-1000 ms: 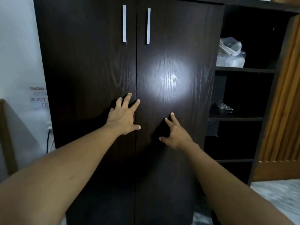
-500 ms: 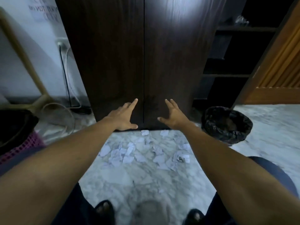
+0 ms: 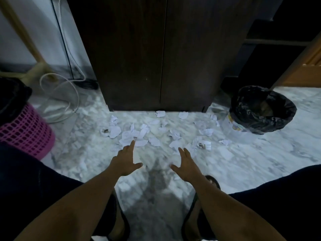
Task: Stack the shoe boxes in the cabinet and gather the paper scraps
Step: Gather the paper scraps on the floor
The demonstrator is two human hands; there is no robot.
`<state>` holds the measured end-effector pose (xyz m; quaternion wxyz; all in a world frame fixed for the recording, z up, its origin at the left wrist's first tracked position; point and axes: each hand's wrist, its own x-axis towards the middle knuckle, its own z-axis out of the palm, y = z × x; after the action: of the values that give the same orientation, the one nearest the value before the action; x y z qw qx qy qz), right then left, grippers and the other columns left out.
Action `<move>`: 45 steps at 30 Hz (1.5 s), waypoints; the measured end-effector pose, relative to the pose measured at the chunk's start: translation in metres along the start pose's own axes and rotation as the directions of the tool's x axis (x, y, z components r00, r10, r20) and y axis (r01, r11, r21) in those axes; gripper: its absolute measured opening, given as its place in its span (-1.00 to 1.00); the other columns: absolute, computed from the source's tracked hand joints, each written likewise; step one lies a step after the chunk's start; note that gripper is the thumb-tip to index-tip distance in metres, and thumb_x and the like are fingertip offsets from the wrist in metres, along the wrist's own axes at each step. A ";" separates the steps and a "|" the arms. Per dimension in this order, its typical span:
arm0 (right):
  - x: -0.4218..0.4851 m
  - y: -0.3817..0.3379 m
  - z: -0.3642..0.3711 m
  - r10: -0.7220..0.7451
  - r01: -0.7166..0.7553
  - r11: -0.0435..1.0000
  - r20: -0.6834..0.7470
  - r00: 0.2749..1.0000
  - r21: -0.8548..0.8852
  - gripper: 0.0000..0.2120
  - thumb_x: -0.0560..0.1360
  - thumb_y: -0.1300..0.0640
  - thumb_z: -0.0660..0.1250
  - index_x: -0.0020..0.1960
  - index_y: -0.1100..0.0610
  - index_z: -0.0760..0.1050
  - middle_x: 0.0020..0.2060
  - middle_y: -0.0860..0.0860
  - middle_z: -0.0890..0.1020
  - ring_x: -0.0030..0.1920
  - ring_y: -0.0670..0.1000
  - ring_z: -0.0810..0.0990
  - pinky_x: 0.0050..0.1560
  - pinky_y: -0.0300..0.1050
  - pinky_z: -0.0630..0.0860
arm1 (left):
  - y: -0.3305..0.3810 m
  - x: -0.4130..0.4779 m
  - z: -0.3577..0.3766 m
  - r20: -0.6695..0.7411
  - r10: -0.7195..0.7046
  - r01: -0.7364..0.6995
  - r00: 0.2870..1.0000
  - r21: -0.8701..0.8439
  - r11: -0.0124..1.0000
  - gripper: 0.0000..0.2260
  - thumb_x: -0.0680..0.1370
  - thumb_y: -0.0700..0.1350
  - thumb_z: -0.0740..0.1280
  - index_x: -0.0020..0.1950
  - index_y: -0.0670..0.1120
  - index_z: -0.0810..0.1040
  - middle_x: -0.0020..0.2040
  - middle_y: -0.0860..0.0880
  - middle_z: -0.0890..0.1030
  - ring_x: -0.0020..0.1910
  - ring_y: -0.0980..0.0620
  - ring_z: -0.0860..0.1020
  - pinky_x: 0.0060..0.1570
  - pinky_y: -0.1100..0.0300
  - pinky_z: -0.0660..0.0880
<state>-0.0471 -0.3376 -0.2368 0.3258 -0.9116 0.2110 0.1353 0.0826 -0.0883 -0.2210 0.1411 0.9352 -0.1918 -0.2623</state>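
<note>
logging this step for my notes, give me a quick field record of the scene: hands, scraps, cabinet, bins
cabinet: both doors closed
paper scraps: scattered on floor before the cabinet
left hand: open, fingers straight, holds nothing
right hand: open, holds nothing
black-lined bin: right of cabinet
pink basket: far left

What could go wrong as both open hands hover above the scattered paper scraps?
The paper scraps lie spread wide, some against the cabinet base and beside the black-lined bin, so the left hand and right hand may miss several. The loose white cable on the floor to the left might trip the person.
</note>
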 end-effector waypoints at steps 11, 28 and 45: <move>0.014 0.039 0.107 0.107 -0.108 0.993 -0.019 0.994 -0.051 -0.60 0.53 0.28 0.30 0.36 0.23 0.44 0.23 0.16 0.46 0.22 0.19 0.49 0.12 0.06 0.54 | -0.016 0.040 0.086 0.180 -0.153 0.175 0.972 -0.109 0.979 -0.10 0.51 0.29 0.35 0.64 -0.02 -0.06 0.62 -0.08 0.04 0.57 -0.17 0.08 0.44 -0.16 0.25; 0.166 0.020 0.053 -0.200 0.140 0.967 -0.296 0.934 -0.210 -0.02 0.37 -0.46 0.33 0.59 0.00 0.10 0.56 0.06 0.21 0.58 0.11 0.10 0.54 0.24 -0.05 | -0.067 0.135 0.052 -0.426 -0.166 0.162 0.889 -0.047 0.986 0.04 0.24 0.53 0.31 0.54 -0.08 0.24 0.43 -0.18 0.37 0.42 -0.25 0.30 0.39 -0.24 0.23; 0.231 0.016 0.065 -0.394 0.373 0.903 -0.068 0.916 -0.213 0.23 0.25 -0.66 0.19 0.64 0.02 -0.15 0.64 0.04 -0.10 0.62 0.05 -0.23 0.58 0.29 -0.14 | -0.102 0.196 0.046 -0.171 0.233 -0.204 0.957 0.169 0.964 0.34 0.14 0.68 0.26 0.65 -0.07 -0.16 0.65 -0.12 -0.16 0.61 -0.15 -0.24 0.54 -0.28 -0.10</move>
<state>0.1403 -0.3748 -0.3825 0.2429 -0.9688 0.0305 0.0385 0.2410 -0.0904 -0.3817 0.1165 0.9368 -0.2989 -0.1397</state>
